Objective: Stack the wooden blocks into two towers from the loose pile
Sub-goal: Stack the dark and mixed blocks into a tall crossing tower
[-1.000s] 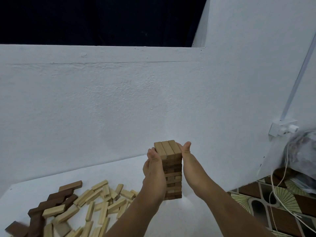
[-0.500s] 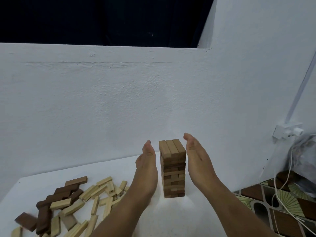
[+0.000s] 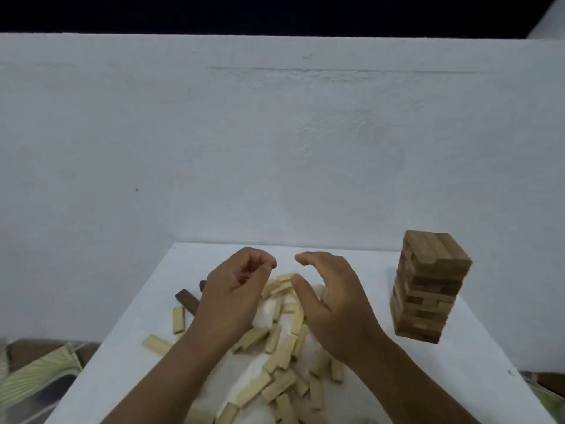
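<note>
My left hand [image 3: 229, 298] hangs over the pile [image 3: 284, 347], fingers curled; grasp unclear. Right hand [image 3: 330, 304] relaxed, empty. Both hide mid-table [image 3: 477, 371] blocks; pile cut off below. Tower [image 3: 428, 286] near right edge, blurred.

white table [image 3: 351, 255] | white wall [image 3: 275, 148] behind | patterned floor [image 3: 36, 371] — possibly tiled, blurred

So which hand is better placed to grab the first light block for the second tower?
Probably the right hand: its fingers are spread just above the loose pile of light blocks. The left hand hovers too, but its fingers are curled inward. The finished tower stands untouched.
</note>
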Motion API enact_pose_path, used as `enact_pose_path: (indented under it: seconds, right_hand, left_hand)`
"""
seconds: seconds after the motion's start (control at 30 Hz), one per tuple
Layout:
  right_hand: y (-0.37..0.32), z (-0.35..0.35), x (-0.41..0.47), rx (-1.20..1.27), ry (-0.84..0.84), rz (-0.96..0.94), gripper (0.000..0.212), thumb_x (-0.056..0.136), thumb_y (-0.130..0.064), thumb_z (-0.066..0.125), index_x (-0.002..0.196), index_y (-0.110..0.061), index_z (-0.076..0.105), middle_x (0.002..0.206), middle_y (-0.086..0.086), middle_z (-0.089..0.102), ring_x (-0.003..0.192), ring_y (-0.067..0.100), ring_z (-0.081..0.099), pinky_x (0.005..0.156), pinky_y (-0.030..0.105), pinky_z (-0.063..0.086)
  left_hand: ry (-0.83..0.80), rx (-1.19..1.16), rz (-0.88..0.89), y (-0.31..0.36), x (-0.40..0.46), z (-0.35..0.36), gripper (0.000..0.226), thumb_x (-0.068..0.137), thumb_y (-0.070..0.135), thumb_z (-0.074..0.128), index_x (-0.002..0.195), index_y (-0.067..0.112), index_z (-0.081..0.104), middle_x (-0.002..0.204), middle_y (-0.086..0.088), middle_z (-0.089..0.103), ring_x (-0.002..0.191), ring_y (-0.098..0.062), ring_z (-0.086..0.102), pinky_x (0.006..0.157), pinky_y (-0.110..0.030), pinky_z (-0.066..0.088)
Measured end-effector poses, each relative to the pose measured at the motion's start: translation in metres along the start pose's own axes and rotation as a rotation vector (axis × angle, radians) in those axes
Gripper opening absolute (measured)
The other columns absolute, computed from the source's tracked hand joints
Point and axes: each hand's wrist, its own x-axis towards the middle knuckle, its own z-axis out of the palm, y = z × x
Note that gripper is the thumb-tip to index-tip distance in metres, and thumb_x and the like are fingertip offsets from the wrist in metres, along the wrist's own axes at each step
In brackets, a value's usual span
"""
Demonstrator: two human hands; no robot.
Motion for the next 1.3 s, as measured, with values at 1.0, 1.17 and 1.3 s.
enact_pose_path:
  seconds: [1.0, 1.17, 1.3]
  right_hand:
    - [-0.035, 0.091, 0.049, 0.322, -0.070, 0.299, 0.026, 0.070, -0.005, 0.072, 0.082, -0.025, 0.062, 0.075, -0.008, 0.058, 0.058, 0.006, 0.052, 0.050, 0.017, 0.042]
    - [-0.037, 0.117, 0.058, 0.516, 0.002, 0.408, 0.030, 0.075, 0.008, 0.056, 0.080, -0.021, 0.064, 0.079, -0.002, 0.064, 0.070, 0.018, 0.064, 0.062, 0.034, 0.052]
    - [-0.045, 0.145, 0.062, 0.479, -0.183, 0.500, 0.026, 0.078, -0.001, 0.045, 0.070, -0.016, 0.066, 0.067, -0.006, 0.062, 0.071, 0.016, 0.060, 0.059, 0.031, 0.048]
  left_hand:
    - [0.374, 0.096, -0.153, -0.128, 0.012, -0.078, 0.023, 0.097, 0.012, 0.051, 0.111, 0.030, 0.052, 0.077, 0.006, 0.070, 0.069, -0.003, 0.066, 0.059, -0.026, 0.053]
    - [0.479, -0.170, -0.170, -0.121, 0.012, -0.093, 0.031, 0.099, 0.009, 0.044, 0.117, 0.033, 0.050, 0.087, 0.004, 0.069, 0.075, -0.008, 0.067, 0.061, -0.014, 0.050]
    - [0.604, -0.385, -0.231, -0.127, 0.017, -0.105, 0.033, 0.100, 0.011, 0.036, 0.118, 0.033, 0.053, 0.085, -0.004, 0.071, 0.087, -0.019, 0.067, 0.084, -0.033, 0.050]
